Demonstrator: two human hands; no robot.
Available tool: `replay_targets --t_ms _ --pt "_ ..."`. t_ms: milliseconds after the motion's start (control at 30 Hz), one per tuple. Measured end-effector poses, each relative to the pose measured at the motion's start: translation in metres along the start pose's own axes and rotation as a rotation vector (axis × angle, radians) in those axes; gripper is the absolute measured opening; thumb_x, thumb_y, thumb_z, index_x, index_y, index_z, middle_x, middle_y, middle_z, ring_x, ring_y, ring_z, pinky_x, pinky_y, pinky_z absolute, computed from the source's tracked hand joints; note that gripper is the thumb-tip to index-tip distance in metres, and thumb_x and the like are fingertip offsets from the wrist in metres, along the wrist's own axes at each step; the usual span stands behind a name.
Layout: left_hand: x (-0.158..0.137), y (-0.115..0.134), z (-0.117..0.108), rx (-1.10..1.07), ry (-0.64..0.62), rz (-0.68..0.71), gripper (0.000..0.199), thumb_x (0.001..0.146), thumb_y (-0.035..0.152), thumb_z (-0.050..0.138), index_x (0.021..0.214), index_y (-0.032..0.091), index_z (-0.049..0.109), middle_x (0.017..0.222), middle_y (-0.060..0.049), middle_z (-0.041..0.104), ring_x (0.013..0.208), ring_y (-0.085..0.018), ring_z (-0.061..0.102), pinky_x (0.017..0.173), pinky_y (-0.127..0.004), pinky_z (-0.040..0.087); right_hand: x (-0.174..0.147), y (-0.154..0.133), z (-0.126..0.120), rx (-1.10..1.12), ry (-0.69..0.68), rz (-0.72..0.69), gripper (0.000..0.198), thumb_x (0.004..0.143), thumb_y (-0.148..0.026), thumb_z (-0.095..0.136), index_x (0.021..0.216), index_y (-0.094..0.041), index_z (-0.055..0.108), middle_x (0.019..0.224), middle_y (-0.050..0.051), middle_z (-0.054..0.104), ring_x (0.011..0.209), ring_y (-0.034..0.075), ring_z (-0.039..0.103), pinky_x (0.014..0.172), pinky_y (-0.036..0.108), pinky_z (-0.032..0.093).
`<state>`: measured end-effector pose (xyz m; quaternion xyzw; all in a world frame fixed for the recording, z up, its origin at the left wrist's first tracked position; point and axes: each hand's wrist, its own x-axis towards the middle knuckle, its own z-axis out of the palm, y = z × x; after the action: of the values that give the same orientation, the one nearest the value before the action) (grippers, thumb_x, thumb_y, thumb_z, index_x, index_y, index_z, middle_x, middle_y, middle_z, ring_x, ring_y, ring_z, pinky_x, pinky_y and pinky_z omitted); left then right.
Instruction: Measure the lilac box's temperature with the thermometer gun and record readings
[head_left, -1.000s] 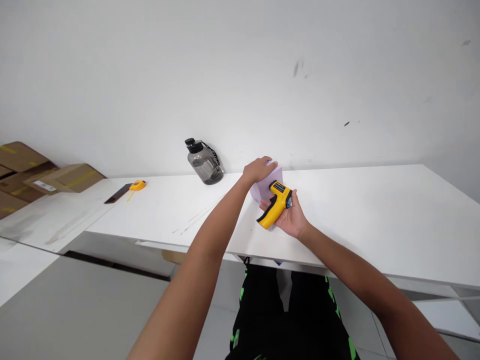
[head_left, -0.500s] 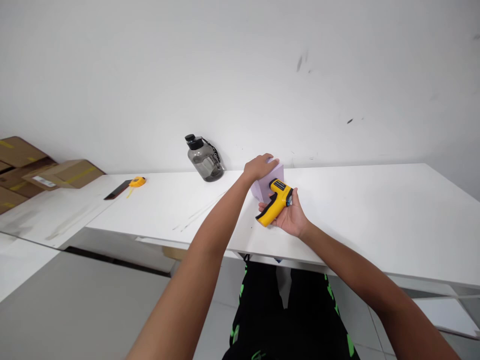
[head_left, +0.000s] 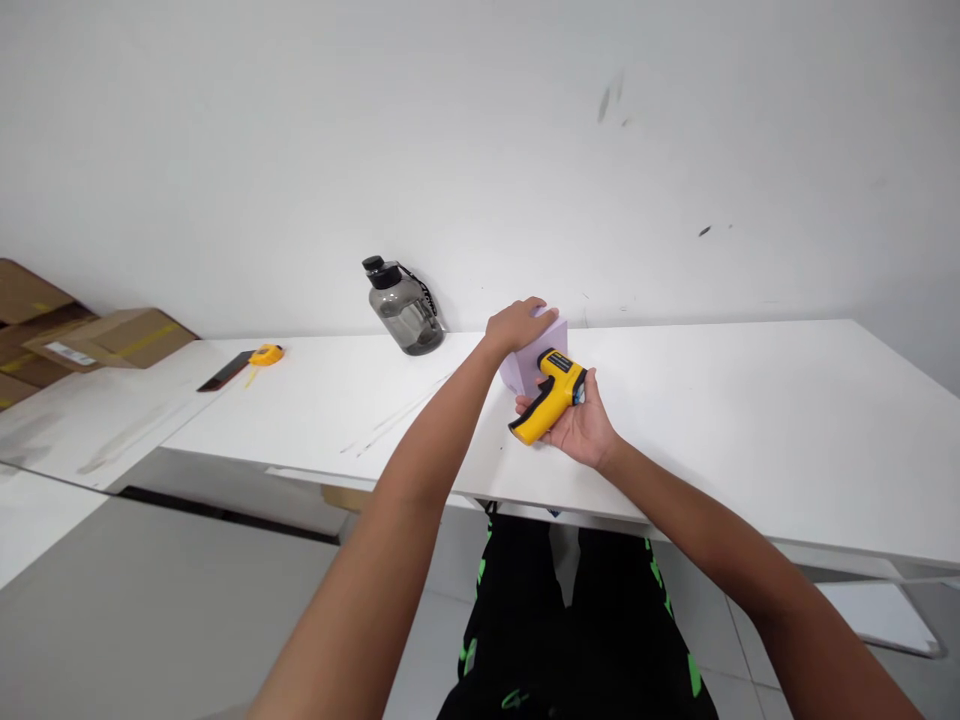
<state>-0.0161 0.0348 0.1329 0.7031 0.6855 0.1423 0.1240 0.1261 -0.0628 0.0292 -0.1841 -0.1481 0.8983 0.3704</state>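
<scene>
My left hand (head_left: 517,326) grips the top of a light purple box (head_left: 529,362) that stands on the white table, its fingers bent over the upper edge. Just in front of the box, my right hand (head_left: 581,425) holds a yellow and black infrared thermometer (head_left: 551,398). The thermometer lies across the palm, its handle slanting down to the left and its thumb-side end at the right. Part of the box is hidden behind the thermometer and my hands.
A grey transparent water bottle (head_left: 407,315) leans near the wall. Further left lie a yellow tape measure (head_left: 266,354) and a dark flat object (head_left: 225,371). Cardboard boxes (head_left: 124,335) are stacked at the far left. The white table (head_left: 750,420) runs along the wall.
The view has shifted slightly, so the table items appear a little higher. Both hands keep their hold on the box and the thermometer, with hardly any movement.
</scene>
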Motion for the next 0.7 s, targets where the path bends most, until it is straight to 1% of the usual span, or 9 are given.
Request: replay_targets --t_ms 200,433,700 --pt "0.0018 0.0003 0.0005 -0.005 -0.003 0.002 0.063 0.089 0.068 0.038 0.138 0.032 0.055 0.145 -0.004 0.059 0.127 -0.032 0.056 0.104 -0.042 0.044 0.0023 0.002 -0.0007 -0.003 0.016 -0.023 0.083 0.085 -0.087 0.018 0.109 -0.022 0.063 0.095 0.014 0.076 0.094 0.031 0.073 0.086 0.055 0.056" --pt "0.0014 0.0005 0.0005 -0.003 -0.004 -0.001 0.062 0.089 0.068 0.038 0.137 0.032 0.055 0.145 -0.003 0.058 0.127 -0.031 0.056 0.104 -0.041 0.044 0.0018 0.0011 0.0013 -0.012 0.02 -0.044 0.081 0.087 -0.085 0.015 0.101 -0.022 0.064 0.092 0.012 0.076 0.091 0.028 0.074 0.08 0.048 0.058" --pt "0.0035 -0.0009 0.0018 0.009 -0.005 -0.005 0.062 0.09 0.068 0.038 0.138 0.032 0.055 0.145 -0.004 0.058 0.127 -0.032 0.056 0.104 -0.042 0.044 0.002 0.0017 0.0009 0.012 0.013 -0.048 0.081 0.086 -0.086 0.019 0.102 -0.022 0.065 0.091 0.011 0.076 0.093 0.028 0.073 0.081 0.048 0.057"
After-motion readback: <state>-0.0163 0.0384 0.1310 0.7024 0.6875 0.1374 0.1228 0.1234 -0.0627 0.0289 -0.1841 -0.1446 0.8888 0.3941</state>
